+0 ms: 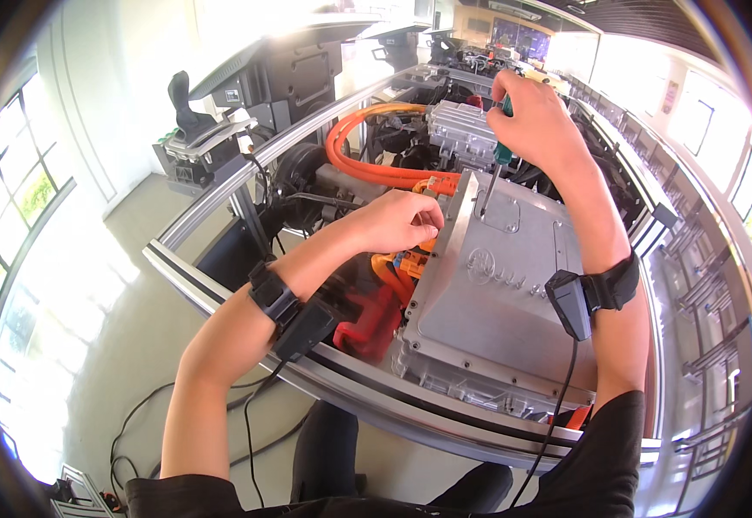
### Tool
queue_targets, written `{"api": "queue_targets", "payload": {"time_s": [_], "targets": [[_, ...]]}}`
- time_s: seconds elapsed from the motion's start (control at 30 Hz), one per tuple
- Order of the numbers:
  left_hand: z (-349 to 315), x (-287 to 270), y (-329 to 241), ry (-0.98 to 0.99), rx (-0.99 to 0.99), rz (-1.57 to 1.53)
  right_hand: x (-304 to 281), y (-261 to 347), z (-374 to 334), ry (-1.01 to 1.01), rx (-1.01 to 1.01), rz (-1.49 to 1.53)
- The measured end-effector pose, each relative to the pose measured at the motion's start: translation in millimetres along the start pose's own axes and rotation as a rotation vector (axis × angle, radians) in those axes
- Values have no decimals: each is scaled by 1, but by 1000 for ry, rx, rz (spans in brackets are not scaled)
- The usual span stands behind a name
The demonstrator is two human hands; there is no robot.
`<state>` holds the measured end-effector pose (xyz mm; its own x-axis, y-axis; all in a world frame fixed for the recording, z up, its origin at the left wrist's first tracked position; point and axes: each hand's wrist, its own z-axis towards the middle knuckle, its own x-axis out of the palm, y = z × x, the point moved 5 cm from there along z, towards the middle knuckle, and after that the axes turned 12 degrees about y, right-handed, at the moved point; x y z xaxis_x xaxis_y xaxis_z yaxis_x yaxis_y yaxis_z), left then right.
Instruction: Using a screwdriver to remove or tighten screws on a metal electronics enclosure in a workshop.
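My right hand (531, 116) is wrapped round the green handle of a screwdriver (503, 154). The screwdriver stands nearly upright, its shaft pointing down at the small cover plate (504, 216) near the far end of a large silver metal housing (497, 319). My left hand (400, 221) is at the housing's left edge, fingers curled and thumb against them. Whatever those fingers may hold is too small or hidden to make out. Thick orange cables (337, 142) loop behind the left hand, and orange connectors (406, 263) lie just below it.
An aluminium frame (220, 194) surrounds the machinery. Beyond the housing sits a smaller finned metal unit (462, 129). A gear-lever assembly (190, 129) and a dark monitor (294, 73) stand at the far left. Wrist-worn devices trail black cables (250, 414) toward the floor.
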<state>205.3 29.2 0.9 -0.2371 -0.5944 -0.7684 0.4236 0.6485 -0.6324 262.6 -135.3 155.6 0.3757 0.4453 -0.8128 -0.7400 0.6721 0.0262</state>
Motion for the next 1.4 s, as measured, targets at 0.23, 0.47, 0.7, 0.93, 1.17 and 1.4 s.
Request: {"api": "queue_targets", "payload": {"time_s": [0.23, 0.47, 0.7, 0.93, 1.17, 1.4], "targets": [[1, 3, -5, 34, 47, 87, -1, -1, -2, -35, 159, -177], [-2, 10, -15, 73, 131, 173, -3, 8, -5, -57, 258, -355], [0, 7, -4, 83, 76, -87, -3, 7, -9, -135, 114, -429], [1, 16, 13, -38, -54, -346, -2, 13, -9, -215, 102, -310], [8, -4, -29, 347, -113, 287, -9, -13, 15, 398, 290, 62], [29, -9, -30, 652, -238, 376, -4, -19, 35, 819, 269, 213]]}}
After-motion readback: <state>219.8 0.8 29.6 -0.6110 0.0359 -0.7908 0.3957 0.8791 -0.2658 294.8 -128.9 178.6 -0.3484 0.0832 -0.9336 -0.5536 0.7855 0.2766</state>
